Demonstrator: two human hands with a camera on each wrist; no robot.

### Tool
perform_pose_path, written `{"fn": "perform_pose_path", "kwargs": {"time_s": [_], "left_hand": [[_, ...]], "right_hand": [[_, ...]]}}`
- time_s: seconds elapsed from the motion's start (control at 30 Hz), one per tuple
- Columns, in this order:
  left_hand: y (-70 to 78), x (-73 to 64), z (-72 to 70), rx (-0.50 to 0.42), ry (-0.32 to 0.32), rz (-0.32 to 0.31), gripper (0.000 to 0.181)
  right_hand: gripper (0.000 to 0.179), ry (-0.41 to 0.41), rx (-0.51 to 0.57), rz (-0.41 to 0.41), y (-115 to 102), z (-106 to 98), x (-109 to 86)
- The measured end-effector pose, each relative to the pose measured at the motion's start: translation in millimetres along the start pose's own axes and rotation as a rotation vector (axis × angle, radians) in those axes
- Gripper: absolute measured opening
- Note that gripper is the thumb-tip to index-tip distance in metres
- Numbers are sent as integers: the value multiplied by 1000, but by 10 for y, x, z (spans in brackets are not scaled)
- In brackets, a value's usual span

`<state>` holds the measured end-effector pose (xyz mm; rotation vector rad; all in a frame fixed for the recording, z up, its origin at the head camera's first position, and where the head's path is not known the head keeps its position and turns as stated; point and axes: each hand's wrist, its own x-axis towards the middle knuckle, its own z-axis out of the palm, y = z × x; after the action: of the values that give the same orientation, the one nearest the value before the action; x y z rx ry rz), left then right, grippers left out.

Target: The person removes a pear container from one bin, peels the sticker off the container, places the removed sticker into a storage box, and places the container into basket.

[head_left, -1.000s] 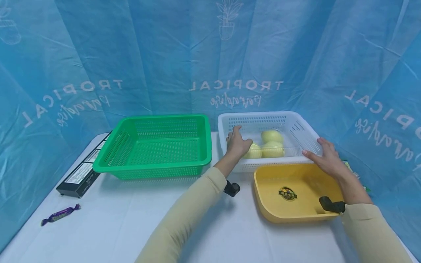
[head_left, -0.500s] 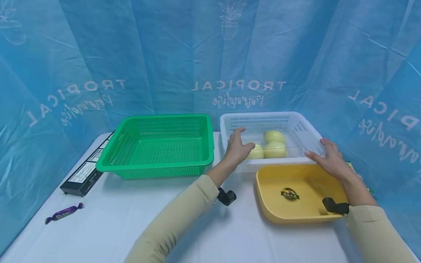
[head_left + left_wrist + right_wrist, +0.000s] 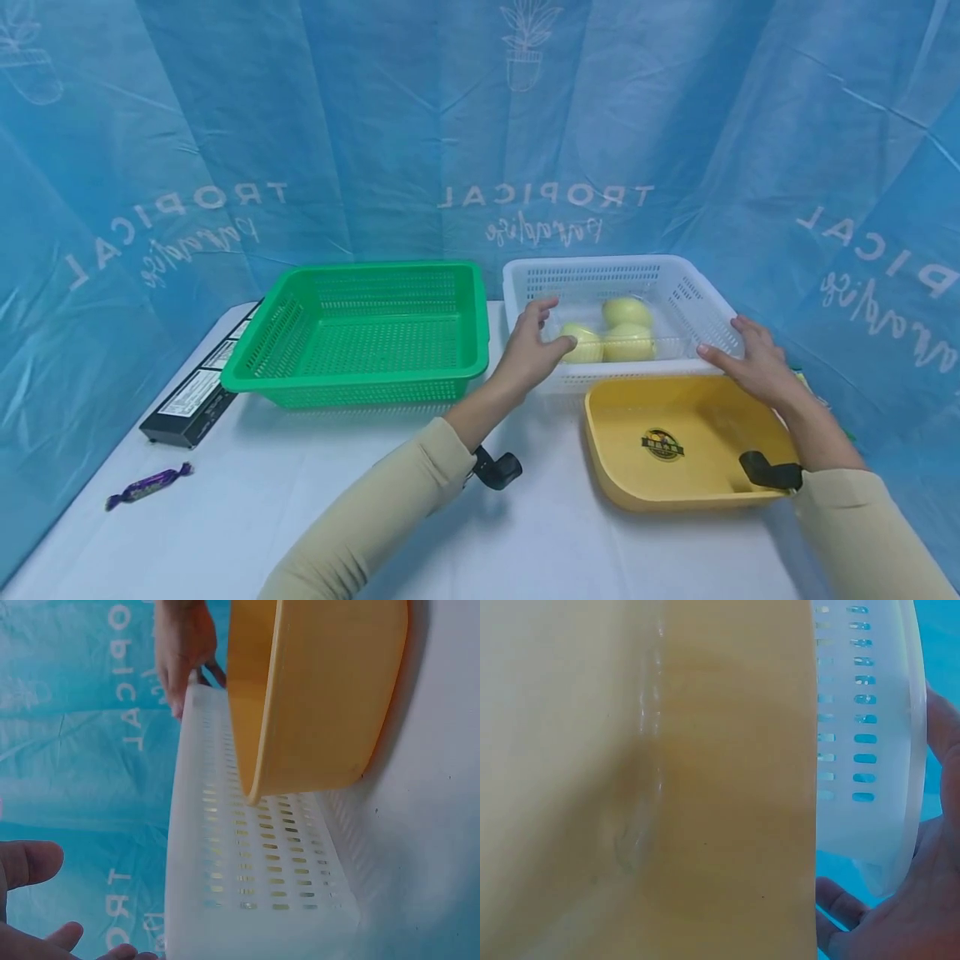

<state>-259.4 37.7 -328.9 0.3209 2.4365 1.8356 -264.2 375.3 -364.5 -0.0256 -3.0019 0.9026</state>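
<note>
The white perforated basket stands at the back right. Inside it a clear plastic box holds pale yellow-green round fruits. My left hand hovers over the basket's left front edge, thumb and fingers spread, holding nothing; its fingers are apart from the basket in the left wrist view. My right hand grips the basket's right front corner, thumb over the rim and fingers round the outside. Right in front of the basket is a yellow tub.
A green perforated basket stands at the back left, beside a long black box with white labels. A purple wrapped candy lies at the front left. Blue curtain encloses the white table. Something green shows behind the right forearm.
My left hand has drawn back from the fruits toward the left and front, its fingers spreading. My right hand keeps its grip on the basket. The head view has shifted slightly.
</note>
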Motion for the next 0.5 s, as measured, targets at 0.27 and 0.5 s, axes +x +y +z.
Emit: {"fn": "perform_pose_path", "kwargs": {"time_s": [0.27,0.5], "left_hand": [[50,-134,-80,-20,-15,17,59],[100,-256,-164,-33,-4,21,58]], "right_hand": [[96,30,-34,16,-18,-3,-36],[84,137,-65,-83,-147,-71,-85]]}}
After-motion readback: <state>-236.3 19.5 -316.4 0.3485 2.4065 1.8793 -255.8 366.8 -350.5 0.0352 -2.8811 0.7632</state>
